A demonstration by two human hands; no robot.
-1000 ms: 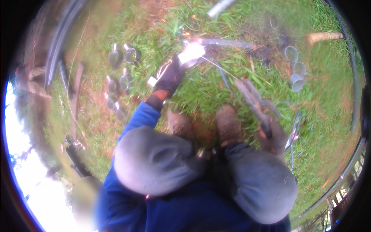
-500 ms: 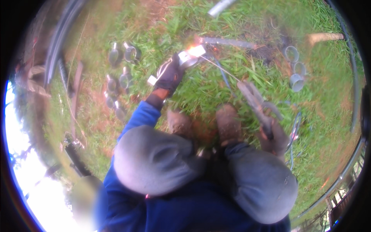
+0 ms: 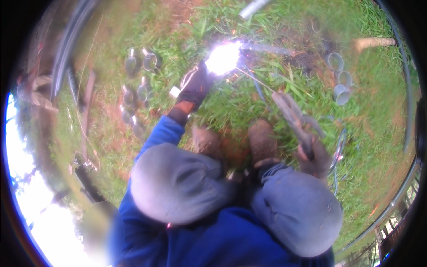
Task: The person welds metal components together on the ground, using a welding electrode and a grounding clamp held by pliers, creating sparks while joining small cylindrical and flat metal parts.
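Observation:
My gloved left hand is closed on a pale metal piece whose far end disappears in a white glare with small sparks. A flat metal bar runs rightward from the glare over dark scorched grass. My right hand grips an electrode holder, and a thin rod reaches from the holder's jaws to the bright spot. My knees are bent at the bottom, with my boots between my hands.
Several short pipe pieces with tabs lie on the left grass. Grey rings lie at right, near a wooden log. A pipe lies at top. Long bars and cord are at left, cables beside my right hand.
The glare dimmed half a second ago, showing the pale piece, and is large and bright again now. My hands have barely moved; my right knee has shifted slightly.

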